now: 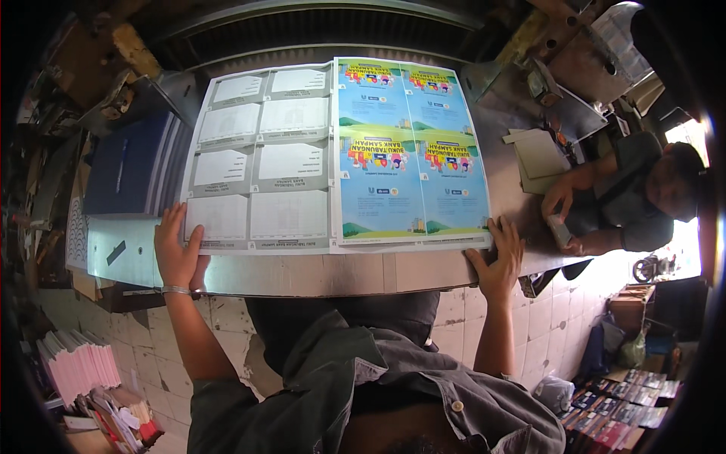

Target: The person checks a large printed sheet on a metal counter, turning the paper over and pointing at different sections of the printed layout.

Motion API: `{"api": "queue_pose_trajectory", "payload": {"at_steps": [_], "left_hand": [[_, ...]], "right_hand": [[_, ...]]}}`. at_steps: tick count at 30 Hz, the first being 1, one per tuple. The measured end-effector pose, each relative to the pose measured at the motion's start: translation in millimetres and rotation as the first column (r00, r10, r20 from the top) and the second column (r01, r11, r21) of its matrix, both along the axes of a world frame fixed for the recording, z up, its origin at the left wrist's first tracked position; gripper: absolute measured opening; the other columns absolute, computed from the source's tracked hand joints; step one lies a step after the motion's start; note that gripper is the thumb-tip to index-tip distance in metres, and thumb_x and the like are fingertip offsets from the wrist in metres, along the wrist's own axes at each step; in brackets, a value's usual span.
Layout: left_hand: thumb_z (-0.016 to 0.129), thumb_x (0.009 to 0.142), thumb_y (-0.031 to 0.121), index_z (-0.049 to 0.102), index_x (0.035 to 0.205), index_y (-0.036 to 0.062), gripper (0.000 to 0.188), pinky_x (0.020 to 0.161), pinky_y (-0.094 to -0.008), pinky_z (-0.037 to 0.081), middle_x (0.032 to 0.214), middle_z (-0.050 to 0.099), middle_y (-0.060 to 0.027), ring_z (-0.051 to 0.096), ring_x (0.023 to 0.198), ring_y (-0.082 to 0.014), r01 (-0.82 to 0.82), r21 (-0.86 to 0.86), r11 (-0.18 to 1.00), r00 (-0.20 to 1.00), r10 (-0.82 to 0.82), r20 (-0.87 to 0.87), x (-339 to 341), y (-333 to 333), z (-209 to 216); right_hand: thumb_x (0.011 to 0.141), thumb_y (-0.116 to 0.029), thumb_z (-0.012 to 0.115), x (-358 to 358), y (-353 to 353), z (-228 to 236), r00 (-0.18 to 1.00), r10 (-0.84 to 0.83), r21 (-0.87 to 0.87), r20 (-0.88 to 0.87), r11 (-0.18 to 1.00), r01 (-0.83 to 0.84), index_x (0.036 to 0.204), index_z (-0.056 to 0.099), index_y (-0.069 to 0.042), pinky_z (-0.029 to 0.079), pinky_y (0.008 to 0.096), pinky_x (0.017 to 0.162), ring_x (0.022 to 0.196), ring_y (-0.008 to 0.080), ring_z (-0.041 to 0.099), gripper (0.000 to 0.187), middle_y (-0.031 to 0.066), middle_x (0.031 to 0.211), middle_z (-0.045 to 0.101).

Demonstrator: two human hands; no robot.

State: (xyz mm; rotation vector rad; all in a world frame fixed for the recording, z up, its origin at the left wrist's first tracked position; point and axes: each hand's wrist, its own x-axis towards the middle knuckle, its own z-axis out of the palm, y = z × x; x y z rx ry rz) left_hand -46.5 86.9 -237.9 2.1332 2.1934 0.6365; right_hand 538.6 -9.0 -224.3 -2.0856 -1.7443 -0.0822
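Two stacks of printed sheets lie side by side on a metal table. Grey-and-white forms cover the left stack. The right stack shows four-part blue, green and yellow cover prints, upside down to me; its left edge meets the grey sheets. At the near left corner of the grey sheets rests my left hand, fingers apart, a bracelet on the wrist. My right hand touches the near right corner of the colour sheets, its fingers spread. Neither hand grips anything.
Dark blue bound stacks stand on the table's left. Cut boards lie at the right, where another person handles a small object. Pink-edged booklets are piled at the lower left, dark packets at the lower right. Machine metalwork spans the back.
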Motion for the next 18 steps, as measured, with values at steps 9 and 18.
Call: {"api": "queue_pose_trajectory", "payload": {"at_steps": [9,18], "left_hand": [[0.069,0.090,0.035,0.053,0.143,0.0103,0.061,0.120,-0.0536,0.023,0.150,0.050,-0.0125,0.039,0.143,-0.0370,0.007,0.130,0.991,1.000,-0.005,-0.014,10.1,-2.1,1.3],[0.075,0.082,0.045,0.056,0.138,0.0100,0.068,0.113,-0.0623,0.029,0.140,0.055,-0.0175,0.048,0.133,-0.0401,0.374,0.160,0.914,0.913,-0.393,0.113,151.0,-12.5,28.8]], "right_hand": [[0.072,-0.040,0.083,3.1,3.6,0.1,1.000,0.006,0.048,-0.028,0.999,-0.005,0.144,0.054,-0.010,0.021,0.0607,0.117,0.140,0.0403,0.041,0.083,0.0189,0.147,0.050],[0.069,-0.050,0.083,6.0,-0.1,-4.6,1.000,0.016,0.034,-0.011,0.999,-0.016,0.148,0.047,-0.010,0.021,0.0611,0.117,0.140,0.0400,0.040,0.095,0.0188,0.149,0.049]]}}
